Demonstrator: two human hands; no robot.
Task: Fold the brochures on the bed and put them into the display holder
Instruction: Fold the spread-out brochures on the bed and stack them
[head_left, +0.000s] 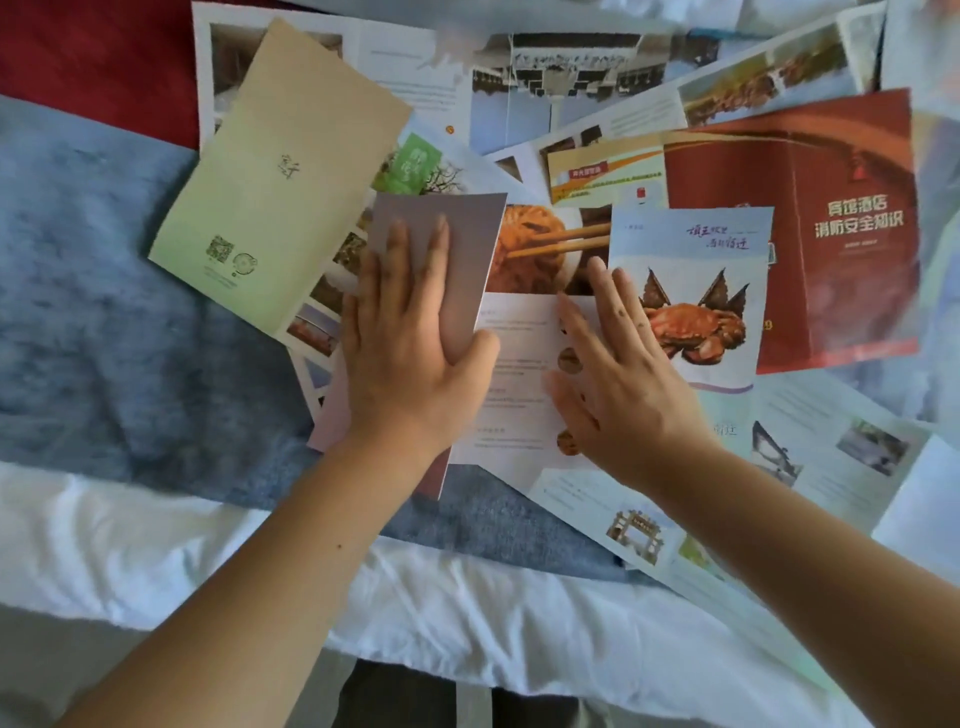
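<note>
A food brochure (519, 364) lies in the middle of the bed, its left panel (467, 249) folded over and showing a plain mauve back. My left hand (410, 343) lies flat on that folded panel, fingers spread, thumb at its right edge. My right hand (618, 374) rests flat on the brochure's white text panel, fingers apart, beside the right panel with a crab picture (696, 312). Neither hand grips anything. No display holder is in view.
Several other brochures lie scattered around: a beige-green one (280, 176) at upper left, a red one (852, 228) at right, large unfolded sheets at the back (545, 78) and lower right (810, 457). A blue-grey blanket (114, 312) and white sheet (467, 613) cover the bed.
</note>
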